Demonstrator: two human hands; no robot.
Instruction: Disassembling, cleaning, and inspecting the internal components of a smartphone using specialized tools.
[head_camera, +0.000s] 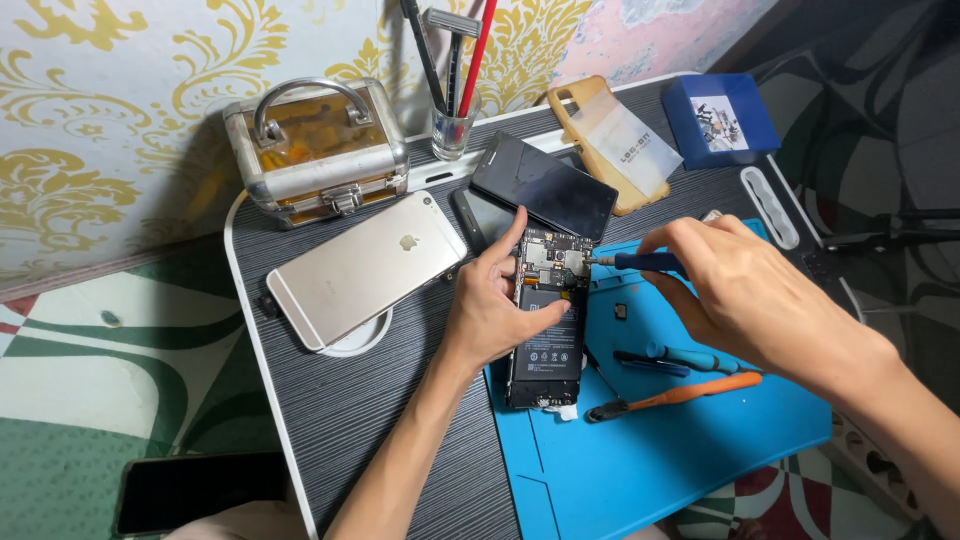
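Left hand (497, 308): fingers curled on the opened phone (548, 318), steadying its left edge.
Right hand (745, 290): closed around screwdriver (640, 262), tip on phone's top.
Phone: on blue mat (680, 440), between both hands.

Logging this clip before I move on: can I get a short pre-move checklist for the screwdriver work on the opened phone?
1. Left hand steadies opened phone: ok.
2. Right hand grips blue screwdriver: ok.
3. Tip rests on the phone's upper board: ok.
4. Tip seated in a screw: cannot tell.
5. Phone lies on blue mat: ok.
6. Spare tools, orange-handled tool, lie apart from phone: ok.
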